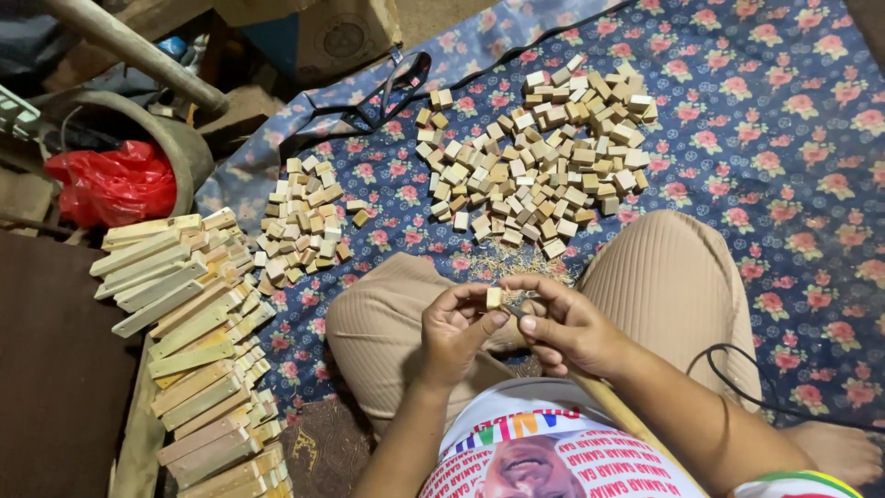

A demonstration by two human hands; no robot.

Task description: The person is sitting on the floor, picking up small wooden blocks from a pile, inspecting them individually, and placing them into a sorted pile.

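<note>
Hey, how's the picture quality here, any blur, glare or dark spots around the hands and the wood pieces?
Head view: left hand, right hand and small wood block are sharp, evenly lit; no glare; top-left corner sits in shadow; wide-lens bending at edges.

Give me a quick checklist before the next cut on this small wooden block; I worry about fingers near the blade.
1. Block pinched firmly in left hand: ok.
2. Right hand grips the tool, long handle running back along the forearm: ok.
3. Blade edge pointing away from fingers: cannot tell, blade hidden.
4. Fingertips clear of the cut: not ok, both hands crowd the block.
5. Big pile of blocks within reach on the flowered cloth: ok.
6. Black cable clear of the hands: ok.
</note>
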